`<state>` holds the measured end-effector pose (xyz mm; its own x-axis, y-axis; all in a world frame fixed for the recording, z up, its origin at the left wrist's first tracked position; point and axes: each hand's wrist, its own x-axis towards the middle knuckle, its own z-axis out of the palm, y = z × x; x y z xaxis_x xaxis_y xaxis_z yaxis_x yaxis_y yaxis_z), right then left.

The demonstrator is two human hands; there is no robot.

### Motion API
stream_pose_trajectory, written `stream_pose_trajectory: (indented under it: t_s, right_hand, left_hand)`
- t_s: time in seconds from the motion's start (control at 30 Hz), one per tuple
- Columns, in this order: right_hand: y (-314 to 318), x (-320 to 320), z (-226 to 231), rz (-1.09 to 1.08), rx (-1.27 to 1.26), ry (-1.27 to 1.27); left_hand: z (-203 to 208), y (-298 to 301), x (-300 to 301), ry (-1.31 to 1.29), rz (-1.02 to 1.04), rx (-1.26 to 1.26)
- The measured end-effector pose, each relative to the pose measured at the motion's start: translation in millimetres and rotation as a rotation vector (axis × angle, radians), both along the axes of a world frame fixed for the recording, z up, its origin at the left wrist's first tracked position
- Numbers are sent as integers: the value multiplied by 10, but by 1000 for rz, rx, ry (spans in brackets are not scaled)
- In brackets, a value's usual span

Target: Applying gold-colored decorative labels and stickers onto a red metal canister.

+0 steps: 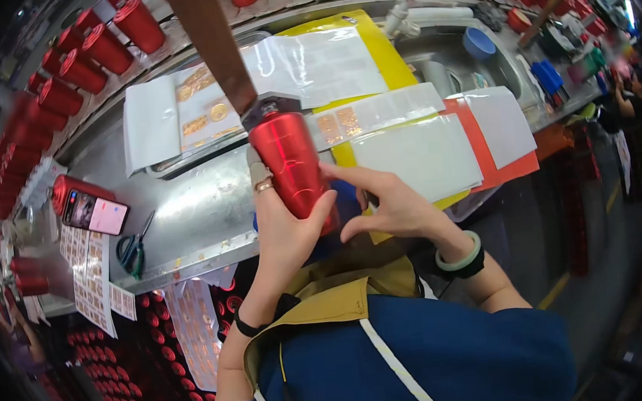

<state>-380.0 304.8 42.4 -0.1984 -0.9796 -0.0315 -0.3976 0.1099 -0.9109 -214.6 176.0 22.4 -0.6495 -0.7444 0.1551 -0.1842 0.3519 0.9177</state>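
Here, the left hand (285, 232) cradles a glossy red metallic bottle (285, 157) just below the end of a long brown bar (209, 44). Beside the bottle, the right hand (401, 204) has thumb and forefinger spread wide; contact is unclear.

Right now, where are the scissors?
In the head view, the scissors lie on the metal counter, left of the red canister, just below the phone, beside the gold-patterned sheets.
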Motion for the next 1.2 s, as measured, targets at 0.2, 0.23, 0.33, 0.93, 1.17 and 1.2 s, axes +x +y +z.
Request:
stream_pose_trajectory:
  t_s: [0.2, 0.23, 0.33, 0.93, 1.17, 1.2]
  right_hand:
    - [431, -610, -197, -295, 143, 335]
    - [540, -818, -254, -398, 186, 404]
    - [872, -1408, -251, -709, 358, 524]
    - [1251, -1362, -314, -873, 631, 240]
    - [1323, -1305, -416, -932, 403, 416]
    - [1308, -1297, -398, -940, 424, 467]
  left_hand:
    - [-19, 9, -26, 7, -11, 6]
    - [1, 13, -32, 2, 7, -25]
    - [6, 8, -13, -46, -9, 42]
    - [-73, 14, 0, -65, 8, 33]
    - [-80, 17, -10, -42, 10, -13]
    - [-101, 15, -7, -41, 24, -37]
